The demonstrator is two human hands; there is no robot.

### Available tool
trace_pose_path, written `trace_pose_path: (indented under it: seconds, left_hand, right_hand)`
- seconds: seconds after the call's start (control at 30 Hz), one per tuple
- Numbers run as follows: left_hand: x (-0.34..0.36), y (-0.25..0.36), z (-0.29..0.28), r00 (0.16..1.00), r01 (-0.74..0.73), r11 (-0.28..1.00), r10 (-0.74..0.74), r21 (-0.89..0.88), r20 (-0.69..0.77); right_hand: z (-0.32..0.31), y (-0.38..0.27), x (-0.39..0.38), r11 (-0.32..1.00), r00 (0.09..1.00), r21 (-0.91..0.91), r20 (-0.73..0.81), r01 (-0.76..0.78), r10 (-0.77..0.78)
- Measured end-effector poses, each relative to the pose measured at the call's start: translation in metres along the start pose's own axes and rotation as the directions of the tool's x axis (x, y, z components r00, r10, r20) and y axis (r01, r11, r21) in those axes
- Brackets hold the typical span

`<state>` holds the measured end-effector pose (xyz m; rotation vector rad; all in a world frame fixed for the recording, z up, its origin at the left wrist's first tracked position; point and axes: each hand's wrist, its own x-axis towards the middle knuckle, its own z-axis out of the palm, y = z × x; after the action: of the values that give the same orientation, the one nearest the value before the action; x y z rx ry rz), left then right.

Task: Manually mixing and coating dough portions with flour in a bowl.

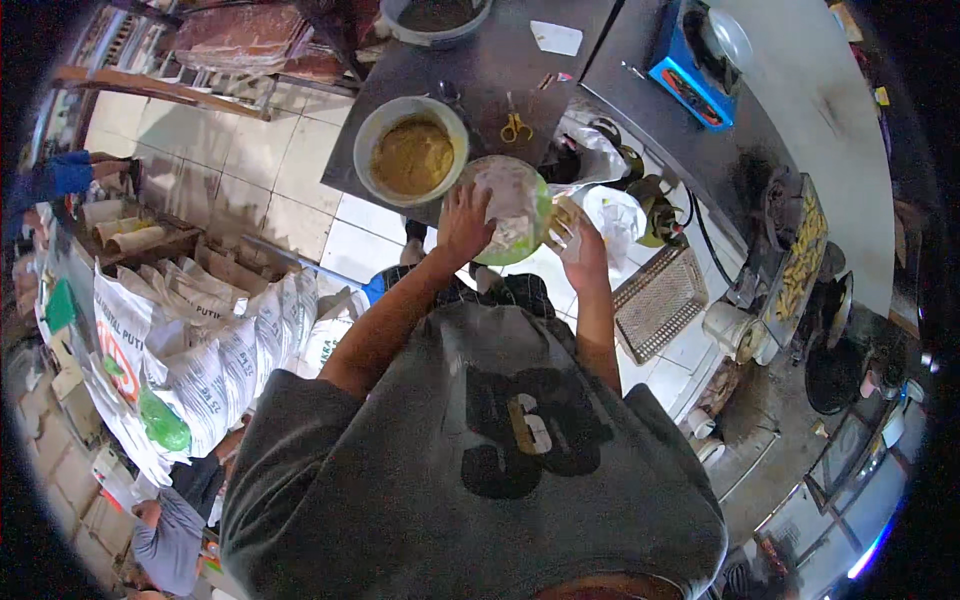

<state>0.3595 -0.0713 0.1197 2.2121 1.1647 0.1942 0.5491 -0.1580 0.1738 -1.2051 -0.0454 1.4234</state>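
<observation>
So we've got both hands on a round green tub [517, 249], which is right in front of us by the near edge of the dark table [480, 75], pale whitish stuff showing inside. Our left hand [466, 225] is mostly open, fingers a bit spread and reaching over the tub's left side, and we don't see it clutching anything. Our right hand [578, 240] is up against the opposite side, fingers part spread near the rim, but it's blurry so we can't tell if it actually grips the thing. Just beyond our left hand, on the table, is a white bucket [363, 150] with yellowish-brown paste [412, 158] in it. Up the table from the tub there's 1 pair of yellow-handled scissors [515, 128], plus a white sheet [556, 38] further back and another bucket [440, 38] at the far end. Over to the right we've got a blue stove [690, 95] and, lower down, a perforated crate [660, 300] on the tiles. White sacks [225, 370] are bunched up on our left.
</observation>
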Motion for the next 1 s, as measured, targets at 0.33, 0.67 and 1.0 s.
trace_pose_path:
  seconds: [0.33,0.67,1.0]
  left_hand:
    - [0.049,0.020,0.070,0.835,0.429,0.539,-0.544,0.725,-0.089]
    - [0.012,0.014,0.074,0.934,0.336,0.929,-0.307,0.155,-0.183]
    - [0.010,0.018,0.093,0.932,0.305,0.929,-0.246,0.209,-0.267]
  right_hand:
    - [-0.035,-0.015,-0.013,0.931,0.989,-0.364,0.136,-0.008,0.061]
    - [-0.036,-0.023,0.008,0.979,0.983,-0.164,0.117,-0.121,0.141]
    - [-0.036,-0.014,0.017,0.964,0.971,-0.178,0.098,-0.196,0.216]
